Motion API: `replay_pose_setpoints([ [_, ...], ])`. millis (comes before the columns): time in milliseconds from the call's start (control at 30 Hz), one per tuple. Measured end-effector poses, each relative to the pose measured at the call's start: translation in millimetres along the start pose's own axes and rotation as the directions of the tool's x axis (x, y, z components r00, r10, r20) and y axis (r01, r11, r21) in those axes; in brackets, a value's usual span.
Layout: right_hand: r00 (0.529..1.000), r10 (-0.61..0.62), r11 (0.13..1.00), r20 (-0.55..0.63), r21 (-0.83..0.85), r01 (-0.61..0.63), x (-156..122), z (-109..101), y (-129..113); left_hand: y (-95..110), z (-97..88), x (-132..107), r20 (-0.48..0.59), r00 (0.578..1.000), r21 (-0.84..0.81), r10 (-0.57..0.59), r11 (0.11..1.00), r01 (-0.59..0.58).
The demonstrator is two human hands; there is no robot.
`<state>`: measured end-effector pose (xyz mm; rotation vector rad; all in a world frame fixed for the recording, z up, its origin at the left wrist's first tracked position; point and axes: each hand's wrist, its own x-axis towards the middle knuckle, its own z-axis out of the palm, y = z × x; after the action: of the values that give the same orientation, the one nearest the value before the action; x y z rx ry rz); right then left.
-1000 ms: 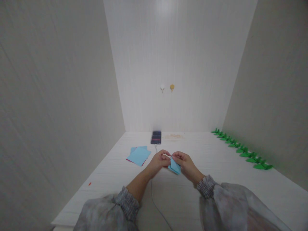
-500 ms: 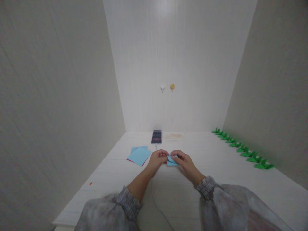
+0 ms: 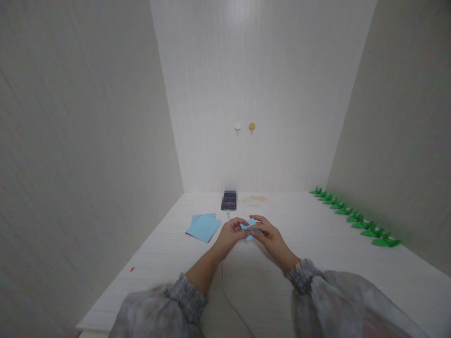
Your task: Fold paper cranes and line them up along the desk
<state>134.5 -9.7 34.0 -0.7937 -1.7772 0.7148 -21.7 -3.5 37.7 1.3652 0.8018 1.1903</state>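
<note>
Two hands, one small folded piece of blue paper between them over the counter (image 3: 165, 260).
The left hand (image 3: 229, 237) and right hand (image 3: 275, 238) both pinch the blue paper (image 3: 251, 221), fingers narrowed on it. To the left lie at least two blue sheets (image 3: 204, 228), red edging beneath; beyond, one phone (image 3: 229, 201); at right, roughly eight green origami figures (image 3: 384, 242) in one row.

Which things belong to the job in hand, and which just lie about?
Likely belonging: folded light blue paper in left hand and right hand; flat blue square sheets.

Apparently lying about: dark rectangular phone; small orange scrap; row of green folded shapes.
</note>
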Motion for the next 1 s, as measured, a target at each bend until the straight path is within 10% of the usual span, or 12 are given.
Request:
replay_pose_setpoints([
  [1000,0.957,0.291,0.927,-0.015,0.254,-0.278,-1.3,2.1,-5.0,-4.0,-2.9,-0.5,0.002,0.999,-0.134,-0.051,0.99,0.051],
])
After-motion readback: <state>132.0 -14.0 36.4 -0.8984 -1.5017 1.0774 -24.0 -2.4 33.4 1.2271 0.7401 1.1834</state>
